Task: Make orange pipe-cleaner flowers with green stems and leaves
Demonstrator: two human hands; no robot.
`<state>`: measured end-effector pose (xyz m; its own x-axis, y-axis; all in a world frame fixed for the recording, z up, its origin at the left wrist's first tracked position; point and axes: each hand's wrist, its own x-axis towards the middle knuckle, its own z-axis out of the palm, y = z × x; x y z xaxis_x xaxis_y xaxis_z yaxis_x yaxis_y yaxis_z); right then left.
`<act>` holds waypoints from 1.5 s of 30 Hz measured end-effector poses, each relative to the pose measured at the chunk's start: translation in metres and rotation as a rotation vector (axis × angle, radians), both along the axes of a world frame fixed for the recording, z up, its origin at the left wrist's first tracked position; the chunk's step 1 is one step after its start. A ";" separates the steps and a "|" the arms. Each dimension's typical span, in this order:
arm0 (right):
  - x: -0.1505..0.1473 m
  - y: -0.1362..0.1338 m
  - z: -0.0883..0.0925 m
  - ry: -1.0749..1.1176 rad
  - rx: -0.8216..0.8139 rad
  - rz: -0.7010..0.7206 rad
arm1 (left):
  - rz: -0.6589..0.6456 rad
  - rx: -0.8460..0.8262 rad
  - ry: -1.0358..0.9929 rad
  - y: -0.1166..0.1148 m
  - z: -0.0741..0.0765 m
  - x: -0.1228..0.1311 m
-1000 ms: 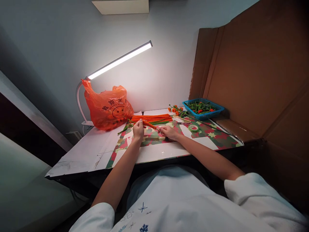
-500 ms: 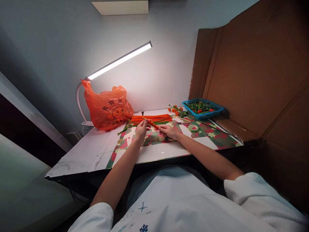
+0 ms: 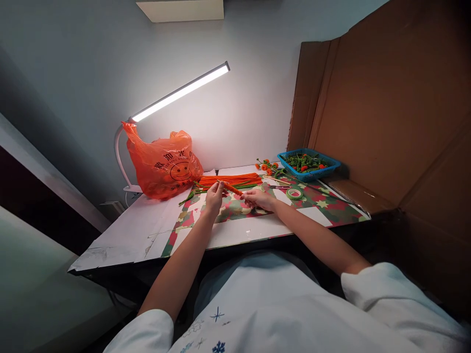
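Head view: two pinches on one orange fuzzy piece

Head camera, with the clock face laid on the tabletop [image 3: 125,235], 12 toward the wall: the orange fuzzy piece [image 3: 232,189] sits at the center, between the person's hands, slanting from 10 o'clock down to 4. It looks ridged, as if coiled, though the detail is too small to be sure.

At its 10 o'clock end the left hand [image 3: 214,197] pinches it between thumb and fingertips; at its 4 o'clock end the right hand [image 3: 258,199] pinches too — exactly how each finger presses is hard to make out.

Just beyond, at 12, lies a bundle of orange stems [image 3: 245,178], with green stems [image 3: 241,187] along its near side. A roll of green tape [image 3: 294,194] rests at 3, well apart from the hands. Orange flowers [image 3: 270,172] lie near 2, beside a blue basket [image 3: 312,177] of greenery. The orange bag [image 3: 162,169] stands toward 10, under the lit lamp [image 3: 180,93] at 11.

For a neat result, one pinch should probably act as a firm anchor while the other does the fine work, with light, even tension between them — squeezing too hard would likely flatten the fuzz, and slack could let any coils spread unevenly.
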<state>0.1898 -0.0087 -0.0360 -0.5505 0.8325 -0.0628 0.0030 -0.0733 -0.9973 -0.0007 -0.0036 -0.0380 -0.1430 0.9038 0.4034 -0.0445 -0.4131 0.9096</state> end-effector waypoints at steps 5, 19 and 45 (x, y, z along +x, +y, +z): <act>-0.002 0.000 -0.003 -0.040 0.128 0.043 | 0.055 0.000 0.015 0.000 0.000 0.000; -0.001 -0.004 -0.011 -0.323 0.612 0.043 | 0.101 -0.073 0.074 -0.005 0.004 0.000; 0.041 0.010 0.016 -0.340 0.149 0.284 | -0.236 0.253 1.178 -0.035 0.016 -0.009</act>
<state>0.2306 0.0014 -0.0196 -0.7266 0.6655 -0.1706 0.3311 0.1217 -0.9357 -0.0098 -0.0384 -0.0225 0.5839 0.7357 0.3432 0.6532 -0.6768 0.3396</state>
